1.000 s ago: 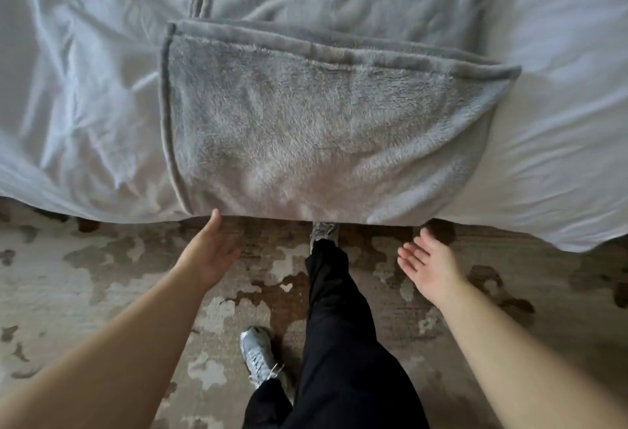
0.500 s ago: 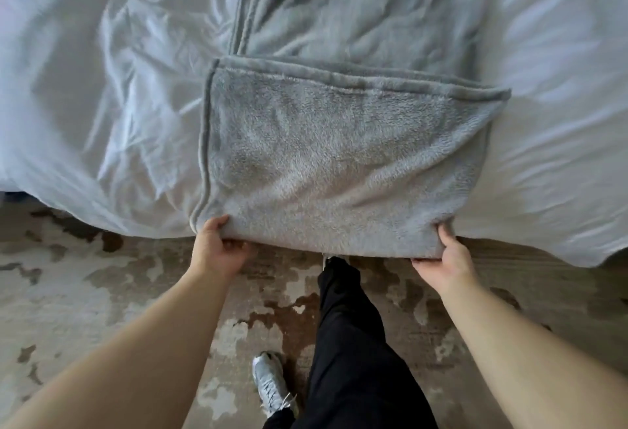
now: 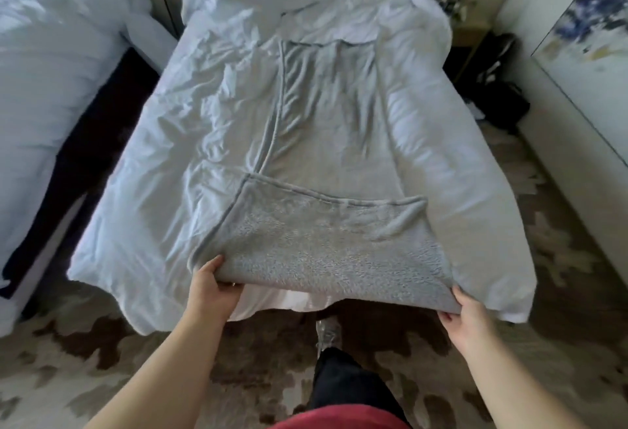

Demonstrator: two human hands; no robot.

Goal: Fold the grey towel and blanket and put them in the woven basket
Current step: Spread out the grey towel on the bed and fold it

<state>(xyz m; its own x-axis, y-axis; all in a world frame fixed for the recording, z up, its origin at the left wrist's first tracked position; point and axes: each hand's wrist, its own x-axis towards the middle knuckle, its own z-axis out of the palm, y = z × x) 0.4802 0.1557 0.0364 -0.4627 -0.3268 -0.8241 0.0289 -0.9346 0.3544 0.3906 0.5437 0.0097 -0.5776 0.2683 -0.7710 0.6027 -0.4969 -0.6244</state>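
- left hand (image 3: 211,287) and right hand (image 3: 466,316) each pinch a near corner of the grey blanket (image 3: 326,251)
- risk: uneven pull skews the fold
- risk: plush fabric slips, folded layer slides off the bed (image 3: 163,170)

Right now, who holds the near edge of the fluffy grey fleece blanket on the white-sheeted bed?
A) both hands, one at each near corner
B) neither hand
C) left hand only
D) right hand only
A: the left hand and the right hand each grip a near corner of the fluffy grey fleece blanket, holding that edge raised at the foot of the white-sheeted bed.
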